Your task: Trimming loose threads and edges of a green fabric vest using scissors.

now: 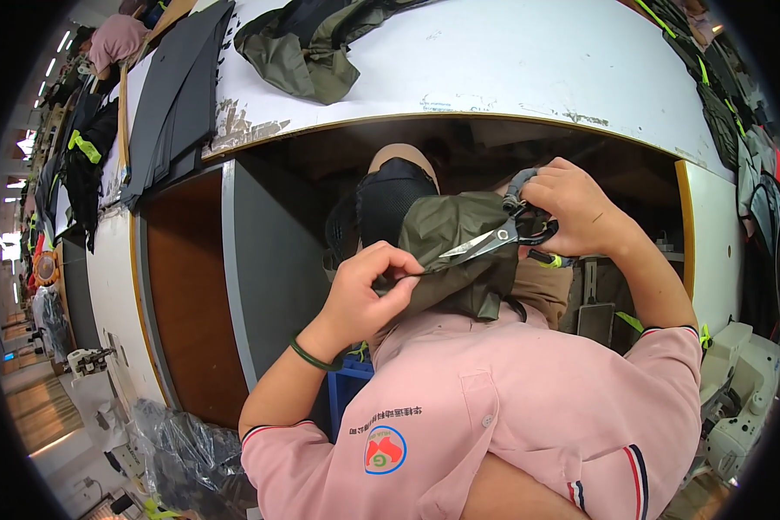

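Note:
An olive-green fabric bag piece (459,251) with a black mesh panel (388,201) lies on my lap below the table edge. My left hand (374,284) pinches the edge of the olive fabric between thumb and fingers. My right hand (574,208) holds black-handled scissors (494,239), fingers through the loops. The steel blades point left toward my left hand, lying over the fabric. A green band circles my left wrist. A grey strap end shows above my right hand's fingers.
A white worktable (529,61) spans the top, carrying another olive bag piece (308,48) and dark grey panels (178,95). More black and neon-yellow bag parts lie at the right edge (719,104). A sewing machine (745,407) stands at lower right. Clear plastic wrap (182,451) lies lower left.

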{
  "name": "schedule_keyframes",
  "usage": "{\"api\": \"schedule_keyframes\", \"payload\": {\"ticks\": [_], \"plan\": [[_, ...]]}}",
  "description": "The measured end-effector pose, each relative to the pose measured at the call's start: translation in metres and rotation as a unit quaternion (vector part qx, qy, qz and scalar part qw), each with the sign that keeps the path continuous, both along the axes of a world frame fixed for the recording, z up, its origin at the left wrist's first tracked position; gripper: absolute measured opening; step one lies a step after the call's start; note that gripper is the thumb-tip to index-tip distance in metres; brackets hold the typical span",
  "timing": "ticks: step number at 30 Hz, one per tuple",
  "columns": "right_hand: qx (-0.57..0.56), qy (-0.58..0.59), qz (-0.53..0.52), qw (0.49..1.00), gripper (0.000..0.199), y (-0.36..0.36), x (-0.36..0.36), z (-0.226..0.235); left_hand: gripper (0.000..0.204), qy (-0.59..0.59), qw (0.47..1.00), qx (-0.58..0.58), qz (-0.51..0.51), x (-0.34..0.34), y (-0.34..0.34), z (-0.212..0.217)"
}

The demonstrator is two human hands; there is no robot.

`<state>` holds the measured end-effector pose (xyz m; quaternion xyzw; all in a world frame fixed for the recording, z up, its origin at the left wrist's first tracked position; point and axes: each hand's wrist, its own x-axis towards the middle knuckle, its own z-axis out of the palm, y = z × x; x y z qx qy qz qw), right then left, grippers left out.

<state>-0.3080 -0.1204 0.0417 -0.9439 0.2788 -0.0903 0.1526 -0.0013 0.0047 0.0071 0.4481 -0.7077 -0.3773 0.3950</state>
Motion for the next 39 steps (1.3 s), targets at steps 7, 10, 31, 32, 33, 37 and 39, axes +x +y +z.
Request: {"api": "schedule_keyframes", "payload": {"ticks": [7, 10, 31, 32, 33, 37, 39], "plan": [[0.013, 0.0, 0.026, 1.0, 0.044, 0.001, 0.004, -0.004, 0.023, 0.273, 0.852, 0.446, -0.029, 0.004, -0.006, -0.006], [0.021, 0.008, 0.032, 0.999, 0.044, 0.0, 0.008, -0.002, 0.025, 0.291, 0.842, 0.452, -0.039, 0.003, -0.006, -0.007], [0.026, 0.073, 0.039, 0.996, 0.042, -0.007, 0.01, 0.013, 0.026, 0.341, 0.815, 0.466, -0.045, 0.0, -0.006, -0.013], [0.023, 0.079, 0.048, 0.995, 0.042, -0.008, 0.012, 0.015, 0.025, 0.346, 0.808, 0.474, -0.048, -0.001, -0.007, -0.011], [0.023, 0.079, 0.048, 0.995, 0.042, -0.008, 0.013, 0.016, 0.025, 0.351, 0.802, 0.481, -0.05, -0.001, -0.007, -0.011], [0.034, 0.099, 0.064, 0.992, 0.041, -0.009, 0.015, 0.017, 0.024, 0.347, 0.798, 0.49, -0.052, -0.002, -0.006, -0.01], [0.032, 0.097, 0.069, 0.992, 0.04, -0.009, 0.015, 0.015, 0.023, 0.344, 0.802, 0.486, -0.052, -0.002, -0.005, -0.013]]}}
